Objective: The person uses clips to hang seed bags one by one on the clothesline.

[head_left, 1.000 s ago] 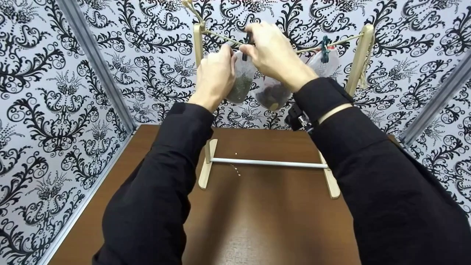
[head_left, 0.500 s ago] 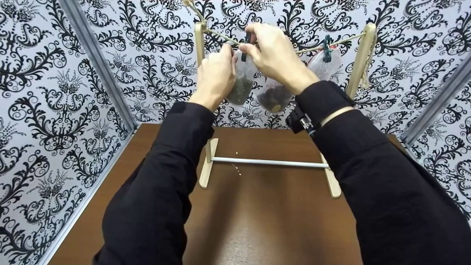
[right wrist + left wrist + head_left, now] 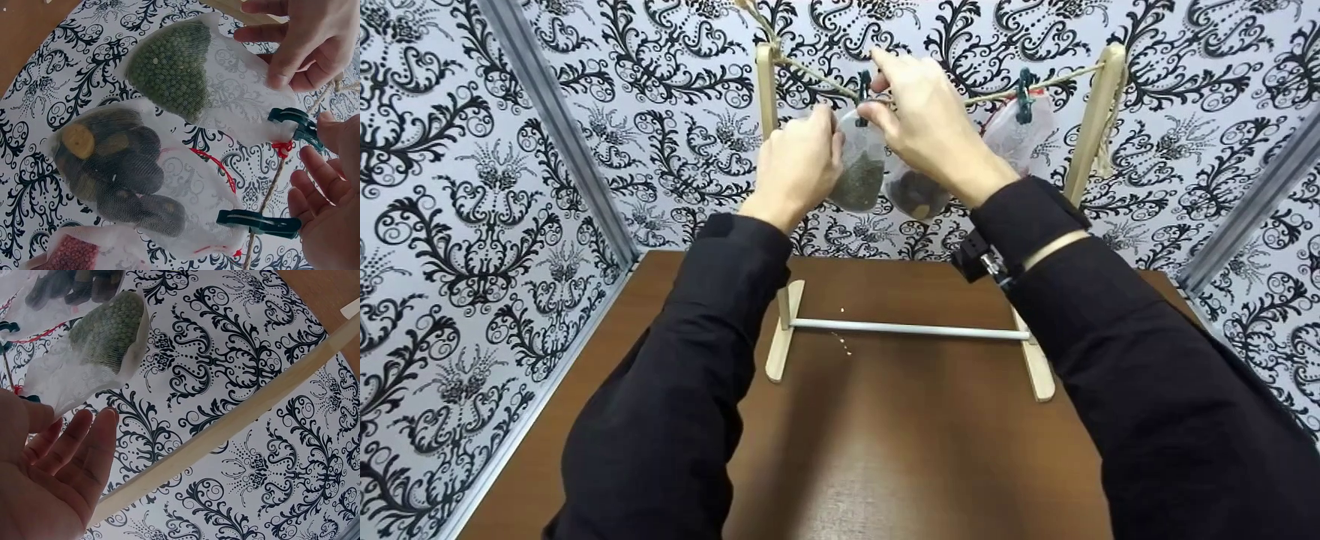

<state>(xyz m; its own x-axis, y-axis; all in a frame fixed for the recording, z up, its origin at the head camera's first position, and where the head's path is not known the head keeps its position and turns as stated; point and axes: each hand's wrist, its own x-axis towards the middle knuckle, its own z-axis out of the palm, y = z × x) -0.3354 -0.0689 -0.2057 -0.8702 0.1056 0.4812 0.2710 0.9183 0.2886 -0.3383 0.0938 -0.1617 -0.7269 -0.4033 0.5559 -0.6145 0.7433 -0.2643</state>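
Observation:
A white mesh bag (image 3: 169, 70) of green peas or beans hangs on the rope (image 3: 272, 188), clipped by a dark green clothespin (image 3: 295, 122). My left hand (image 3: 799, 161) pinches the bag's upper edge between thumb and fingers, seen also in the left wrist view. My right hand (image 3: 934, 124) is beside the clothespin, fingers spread apart; in the right wrist view the thumb is at or very near its handle end. Beside it hangs another mesh bag (image 3: 112, 169) with dark stone-like pieces, under a second clothespin (image 3: 260, 223).
A third mesh bag (image 3: 73, 253) with small red contents hangs further along, below another clothespin (image 3: 1024, 96). The rope runs between two wooden posts (image 3: 1093, 127), joined low down by a white bar (image 3: 907, 328). Small pale bits (image 3: 844, 343) lie on the brown table (image 3: 847, 450).
My right fingers have spread from their grip on the clothespin, which now shows clamped on the rope and bag. The right hand has shifted slightly right; the left has barely moved.

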